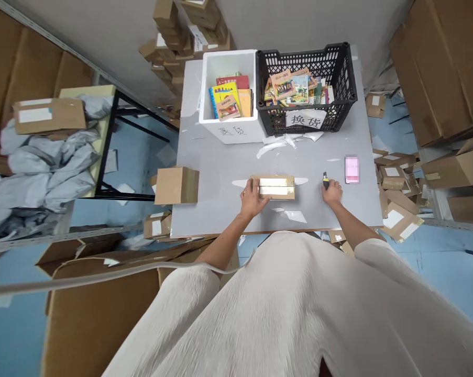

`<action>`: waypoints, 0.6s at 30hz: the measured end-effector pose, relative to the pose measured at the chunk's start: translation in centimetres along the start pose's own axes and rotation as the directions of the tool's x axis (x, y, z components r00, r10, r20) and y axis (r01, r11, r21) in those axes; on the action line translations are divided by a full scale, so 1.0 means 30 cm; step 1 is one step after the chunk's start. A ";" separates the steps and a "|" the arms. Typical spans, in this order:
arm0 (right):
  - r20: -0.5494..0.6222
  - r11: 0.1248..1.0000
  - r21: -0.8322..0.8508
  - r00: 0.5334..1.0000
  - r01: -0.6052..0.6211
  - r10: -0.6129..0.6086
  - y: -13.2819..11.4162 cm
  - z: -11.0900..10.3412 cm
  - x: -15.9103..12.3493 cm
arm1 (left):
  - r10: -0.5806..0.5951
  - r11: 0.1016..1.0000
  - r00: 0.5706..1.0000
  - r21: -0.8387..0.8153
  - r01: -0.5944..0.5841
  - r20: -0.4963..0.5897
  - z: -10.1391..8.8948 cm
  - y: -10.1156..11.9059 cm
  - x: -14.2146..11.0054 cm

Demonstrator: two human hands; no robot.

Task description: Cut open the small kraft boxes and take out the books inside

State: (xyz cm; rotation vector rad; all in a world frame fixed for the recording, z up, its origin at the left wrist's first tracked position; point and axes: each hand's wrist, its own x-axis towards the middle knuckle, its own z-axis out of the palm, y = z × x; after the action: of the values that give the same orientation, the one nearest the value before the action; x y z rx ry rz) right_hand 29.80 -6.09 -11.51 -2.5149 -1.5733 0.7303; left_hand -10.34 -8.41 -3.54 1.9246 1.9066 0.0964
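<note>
A small cardboard box (276, 195) with a white label, slit along its middle, lies on the grey table (216, 157). My left hand (252, 199) grips its left end, thumb along the near side and fingers over the far side. To the right of the box, my right hand (332, 192) is closed around a box cutter (326, 180) with a black and yellow body. The cutter points away from me, apart from the box. White paper scraps (293, 215) lie near the box.
A white foam bin (230, 131) and a black plastic crate (271, 119), both holding books, stand at the table's back. A phone (352, 169) lies at the right. Another cardboard box (176, 185) sits at the left edge. Grey parcels (59, 157) are heaped on the left.
</note>
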 end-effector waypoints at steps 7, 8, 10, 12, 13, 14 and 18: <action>0.042 0.836 0.452 0.929 0.311 -0.368 -0.174 -0.003 -0.087 | 0.011 0.998 0.999 -0.055 -0.013 -0.036 0.034 0.046 0.014; 0.036 0.811 0.494 0.925 0.313 -0.379 -0.205 -0.003 -0.103 | 0.017 0.997 0.999 -0.079 -0.020 -0.042 0.045 0.056 0.017; 0.037 0.775 0.547 0.916 0.316 -0.400 -0.256 -0.005 -0.134 | 0.030 0.989 0.998 -0.146 -0.038 -0.059 0.066 0.069 0.027; 0.034 0.767 0.561 0.917 0.312 -0.397 -0.286 -0.013 -0.160 | 0.041 0.969 0.995 -0.240 -0.062 -0.093 0.086 0.066 0.038; 0.032 0.770 0.560 0.920 0.307 -0.390 -0.293 -0.019 -0.171 | 0.041 0.952 0.992 -0.296 -0.074 -0.116 0.096 0.058 0.043; 0.030 0.774 0.557 0.925 0.300 -0.380 -0.296 -0.026 -0.180 | 0.037 0.931 0.989 -0.356 -0.086 -0.141 0.104 0.046 0.048; 0.031 0.791 0.555 0.943 0.259 -0.331 -0.289 -0.058 -0.202 | -0.039 0.822 0.984 -0.565 -0.068 -0.176 0.137 -0.014 0.058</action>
State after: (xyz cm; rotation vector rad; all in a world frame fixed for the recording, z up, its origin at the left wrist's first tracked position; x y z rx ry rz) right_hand 21.25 -6.99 -5.14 -1.7947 -1.4737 1.1177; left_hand -9.23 -7.78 -7.84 1.5493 1.7022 0.7830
